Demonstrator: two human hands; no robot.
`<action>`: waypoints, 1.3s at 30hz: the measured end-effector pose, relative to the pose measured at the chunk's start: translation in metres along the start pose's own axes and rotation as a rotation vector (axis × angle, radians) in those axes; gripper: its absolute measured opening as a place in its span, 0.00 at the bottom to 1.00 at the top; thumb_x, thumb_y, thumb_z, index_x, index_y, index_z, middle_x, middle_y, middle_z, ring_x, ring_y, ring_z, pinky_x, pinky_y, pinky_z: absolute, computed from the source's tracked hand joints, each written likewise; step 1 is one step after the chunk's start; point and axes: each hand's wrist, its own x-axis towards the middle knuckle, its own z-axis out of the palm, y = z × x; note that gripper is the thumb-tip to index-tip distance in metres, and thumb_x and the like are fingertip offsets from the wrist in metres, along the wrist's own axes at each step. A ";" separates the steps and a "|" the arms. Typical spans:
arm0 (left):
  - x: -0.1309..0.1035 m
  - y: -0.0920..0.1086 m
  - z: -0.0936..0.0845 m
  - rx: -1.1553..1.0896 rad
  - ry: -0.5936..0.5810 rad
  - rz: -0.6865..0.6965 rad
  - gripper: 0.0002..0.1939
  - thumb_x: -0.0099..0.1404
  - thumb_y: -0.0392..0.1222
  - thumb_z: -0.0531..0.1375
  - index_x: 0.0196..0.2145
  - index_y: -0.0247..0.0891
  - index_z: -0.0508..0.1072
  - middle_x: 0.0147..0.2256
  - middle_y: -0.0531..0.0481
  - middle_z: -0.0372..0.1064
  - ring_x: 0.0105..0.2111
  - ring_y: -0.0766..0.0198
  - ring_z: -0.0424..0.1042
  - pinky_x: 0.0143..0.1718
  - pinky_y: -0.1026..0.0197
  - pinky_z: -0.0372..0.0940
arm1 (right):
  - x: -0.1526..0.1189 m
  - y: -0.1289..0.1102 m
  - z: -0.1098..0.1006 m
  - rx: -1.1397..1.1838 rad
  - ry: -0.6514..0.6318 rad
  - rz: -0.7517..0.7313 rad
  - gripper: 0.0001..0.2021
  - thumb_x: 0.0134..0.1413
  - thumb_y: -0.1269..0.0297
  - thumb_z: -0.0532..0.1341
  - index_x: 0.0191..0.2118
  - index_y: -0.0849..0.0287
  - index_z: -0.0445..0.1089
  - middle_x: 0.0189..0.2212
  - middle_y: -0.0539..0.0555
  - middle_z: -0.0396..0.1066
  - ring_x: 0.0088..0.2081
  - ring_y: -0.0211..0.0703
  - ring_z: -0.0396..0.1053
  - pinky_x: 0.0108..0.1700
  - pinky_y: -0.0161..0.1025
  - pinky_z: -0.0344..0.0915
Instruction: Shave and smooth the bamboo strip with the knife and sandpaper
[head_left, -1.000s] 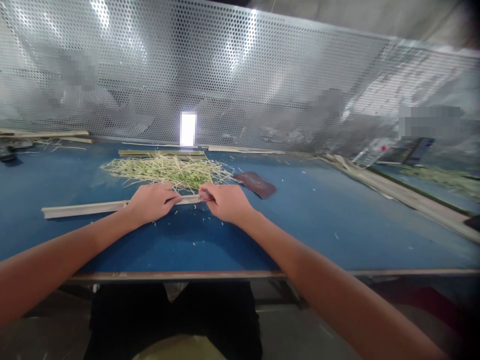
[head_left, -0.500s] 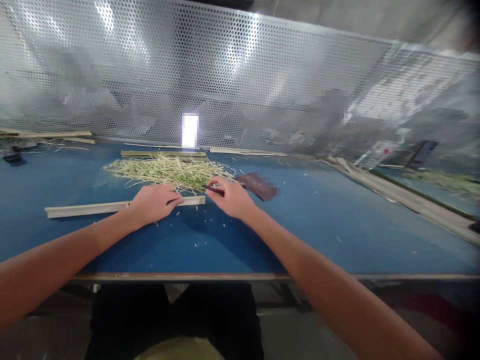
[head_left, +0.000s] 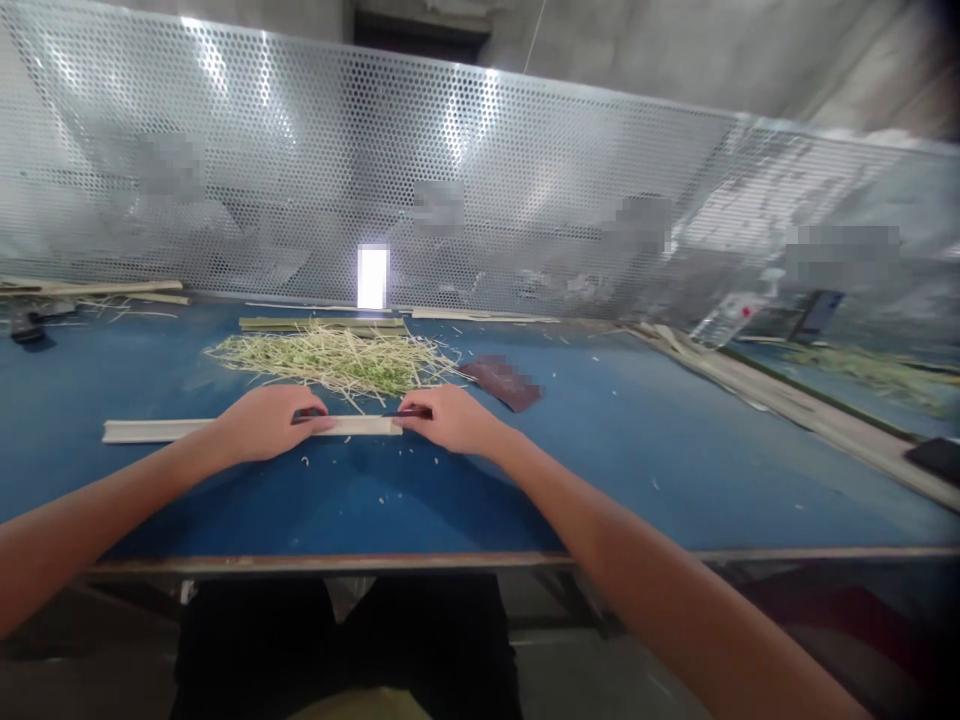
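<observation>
A pale, channel-shaped strip (head_left: pixel 364 425) lies left to right on the blue table (head_left: pixel 600 480). My left hand (head_left: pixel 266 422) is closed on the strip, left of its right end. At that right end, my right hand (head_left: pixel 442 417) pinches a thin dark tool (head_left: pixel 405 412), whose tip points left over the strip. Behind both hands is a pile of thin pale and green shavings (head_left: pixel 337 357). A dark reddish-brown piece (head_left: pixel 502 382) rests beyond my right hand.
A perforated metal screen (head_left: pixel 300 170) stands along the back, with a bright phone-like screen (head_left: pixel 373 277) before it. Long strips (head_left: pixel 810 410) and a clear bottle (head_left: pixel 727 320) are at the right. More strips (head_left: pixel 90 288) lie at the back left.
My left hand has slid left along the strip, away from its right end. My right hand has moved slightly left and now has the dark tool over the strip's end.
</observation>
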 end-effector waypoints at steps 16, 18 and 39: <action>-0.100 -0.002 -0.007 0.014 -0.029 0.113 0.16 0.69 0.53 0.51 0.40 0.45 0.76 0.41 0.50 0.73 0.42 0.61 0.71 0.43 0.62 0.62 | -0.090 -0.058 -0.018 -0.247 -0.276 -0.061 0.05 0.59 0.66 0.56 0.34 0.54 0.70 0.25 0.48 0.73 0.25 0.39 0.66 0.26 0.35 0.47; -0.099 0.000 -0.003 0.023 -0.026 0.109 0.16 0.69 0.54 0.51 0.40 0.46 0.76 0.40 0.50 0.73 0.42 0.60 0.70 0.44 0.61 0.63 | -0.092 -0.055 -0.014 -0.296 -0.295 -0.042 0.05 0.59 0.66 0.56 0.34 0.54 0.69 0.25 0.48 0.73 0.24 0.40 0.66 0.26 0.35 0.45; -0.027 0.008 -0.025 0.160 0.064 -0.036 0.17 0.67 0.53 0.51 0.38 0.48 0.78 0.39 0.51 0.75 0.38 0.58 0.72 0.35 0.59 0.62 | -0.064 -0.013 -0.049 -0.549 -0.109 -0.089 0.05 0.58 0.66 0.56 0.33 0.55 0.69 0.23 0.50 0.71 0.24 0.40 0.63 0.26 0.38 0.42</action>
